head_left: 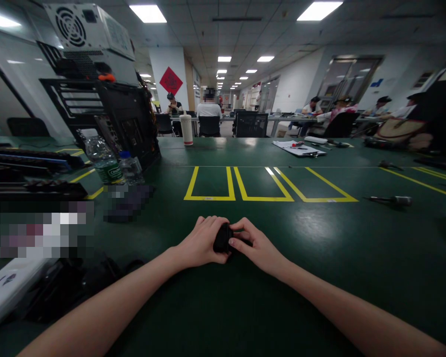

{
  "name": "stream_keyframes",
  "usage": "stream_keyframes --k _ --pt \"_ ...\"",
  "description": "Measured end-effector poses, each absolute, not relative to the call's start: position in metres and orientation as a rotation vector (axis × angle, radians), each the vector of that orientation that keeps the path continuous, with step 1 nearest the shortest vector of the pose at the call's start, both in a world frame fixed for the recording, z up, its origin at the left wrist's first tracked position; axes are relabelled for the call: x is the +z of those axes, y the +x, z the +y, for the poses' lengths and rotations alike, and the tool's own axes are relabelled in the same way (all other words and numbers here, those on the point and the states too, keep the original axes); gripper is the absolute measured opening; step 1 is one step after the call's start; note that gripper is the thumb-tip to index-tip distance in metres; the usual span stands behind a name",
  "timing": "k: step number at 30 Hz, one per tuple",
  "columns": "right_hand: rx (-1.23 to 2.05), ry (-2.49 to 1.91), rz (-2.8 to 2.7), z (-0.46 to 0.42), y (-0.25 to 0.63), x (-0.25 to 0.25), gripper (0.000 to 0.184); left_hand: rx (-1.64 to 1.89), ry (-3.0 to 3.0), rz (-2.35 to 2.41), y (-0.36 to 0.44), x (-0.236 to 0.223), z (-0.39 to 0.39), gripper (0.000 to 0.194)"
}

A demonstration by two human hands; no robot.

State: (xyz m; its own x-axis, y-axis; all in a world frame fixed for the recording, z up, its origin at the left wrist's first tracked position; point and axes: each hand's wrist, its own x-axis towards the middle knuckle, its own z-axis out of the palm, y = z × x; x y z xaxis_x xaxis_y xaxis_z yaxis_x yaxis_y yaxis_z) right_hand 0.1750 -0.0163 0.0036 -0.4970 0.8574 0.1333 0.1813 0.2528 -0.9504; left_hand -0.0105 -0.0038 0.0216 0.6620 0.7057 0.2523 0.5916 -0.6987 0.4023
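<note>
Just above the green tabletop point(267, 297), a small black block-like object point(222, 239) sits between my two hands; its kind cannot be made out. My left hand point(204, 240) wraps round it from the left, fingers over the top and thumb beneath. From the right, my right hand point(254, 245) pinches the object's edge with thumb and fingertips. The palms and fingers hide part of it. Beyond my hands are several yellow tape outlines point(210, 198) on the table. A screwdriver point(392, 200) with a dark handle lies to the right.
At the left stand an open black computer case point(124, 124) with a power supply point(92, 37) on top, a green-labelled bottle point(106, 161) and a smaller blue-capped bottle point(131, 168). A white cup point(186, 130) and a clipboard point(297, 148) are at the far edge. Several people sit beyond.
</note>
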Motion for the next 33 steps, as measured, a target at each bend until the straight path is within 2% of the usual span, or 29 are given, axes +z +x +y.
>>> stream_keyframes --k 4,11,16,22,29,33 --pt "1.256 -1.001 -1.852 -0.016 0.176 0.005 0.024 0.527 2.576 1.019 -0.011 0.029 -0.006 0.051" --pt "1.184 -0.935 -1.961 -0.020 0.177 0.006 0.024 0.592 2.607 1.058 -0.009 0.016 -0.002 0.056" --pt "1.248 -0.937 -1.857 -0.017 0.174 0.002 0.014 0.579 2.609 1.047 -0.010 0.014 -0.001 0.056" --pt "1.275 -0.996 -1.826 -0.015 0.174 0.001 0.023 0.578 2.597 1.030 -0.011 0.014 -0.001 0.053" --pt "1.267 -0.886 -1.886 -0.019 0.177 0.005 0.022 0.591 2.601 1.023 -0.011 0.012 0.000 0.056" --pt "1.285 -0.908 -1.843 -0.017 0.177 0.001 0.016 0.605 2.593 1.033 -0.011 0.011 0.000 0.055"
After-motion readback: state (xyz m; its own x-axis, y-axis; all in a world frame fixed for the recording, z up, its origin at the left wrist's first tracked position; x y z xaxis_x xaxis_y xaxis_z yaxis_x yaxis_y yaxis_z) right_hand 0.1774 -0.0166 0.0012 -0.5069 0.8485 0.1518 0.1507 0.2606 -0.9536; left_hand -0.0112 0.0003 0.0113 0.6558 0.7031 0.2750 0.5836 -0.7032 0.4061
